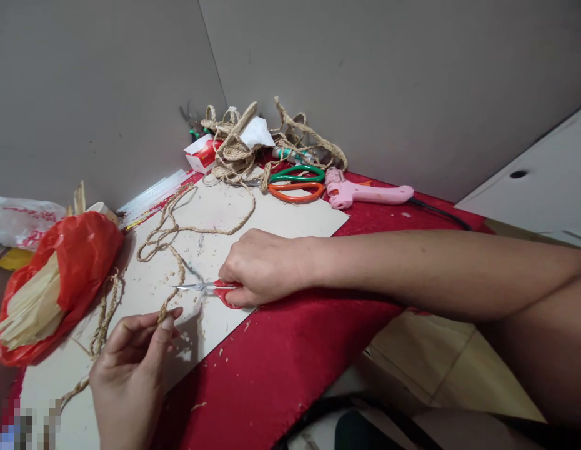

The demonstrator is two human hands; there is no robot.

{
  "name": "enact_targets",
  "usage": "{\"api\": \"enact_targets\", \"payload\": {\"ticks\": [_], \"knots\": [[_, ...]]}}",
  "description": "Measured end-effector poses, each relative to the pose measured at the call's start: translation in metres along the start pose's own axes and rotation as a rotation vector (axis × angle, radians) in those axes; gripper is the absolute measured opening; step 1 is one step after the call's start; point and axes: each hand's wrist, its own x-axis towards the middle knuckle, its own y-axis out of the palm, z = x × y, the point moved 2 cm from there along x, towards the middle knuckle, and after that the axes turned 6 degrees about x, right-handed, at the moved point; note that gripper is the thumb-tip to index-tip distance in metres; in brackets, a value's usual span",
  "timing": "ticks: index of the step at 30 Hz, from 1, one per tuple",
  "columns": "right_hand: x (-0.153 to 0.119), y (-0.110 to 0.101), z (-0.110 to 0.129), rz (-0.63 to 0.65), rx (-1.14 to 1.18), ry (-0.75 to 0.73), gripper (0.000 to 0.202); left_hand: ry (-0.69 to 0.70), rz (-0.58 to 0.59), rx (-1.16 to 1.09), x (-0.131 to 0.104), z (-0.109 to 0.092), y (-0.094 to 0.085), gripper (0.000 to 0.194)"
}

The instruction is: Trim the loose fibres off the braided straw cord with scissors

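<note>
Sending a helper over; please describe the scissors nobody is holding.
On the red table is a white sheet. By its far edge, between tangled rope and the pink glue gun, lie the scissors: one handle loop green, the other orange, unlike the red-handled pair in the right hand.

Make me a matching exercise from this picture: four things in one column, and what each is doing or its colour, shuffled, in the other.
Column one:
1. Left hand
2. Right hand
3. Glue gun
4. Scissors beside the glue gun

Column two:
A. Green and orange handles
B. Gripping red-handled scissors
C. Pink
D. Pinching a braided cord

Pairs: 1-D, 2-B, 3-C, 4-A.
</note>
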Motion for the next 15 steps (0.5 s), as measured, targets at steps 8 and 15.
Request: {"api": "enact_targets", "payload": {"ticks": [8, 15], "knots": [[0.0015, 0.0017, -0.0014, -0.048, 0.007, 0.009, 0.030, -0.118, 0.030, 0.017, 0.0010, 0.0043, -0.0064, 0.037], [0.0002, 0.0033, -0.0006, -0.121, 0.048, -0.043, 0.030, -0.253, 0.095, -0.259, 0.0043, 0.0001, 0.0011, 0.035]]}}
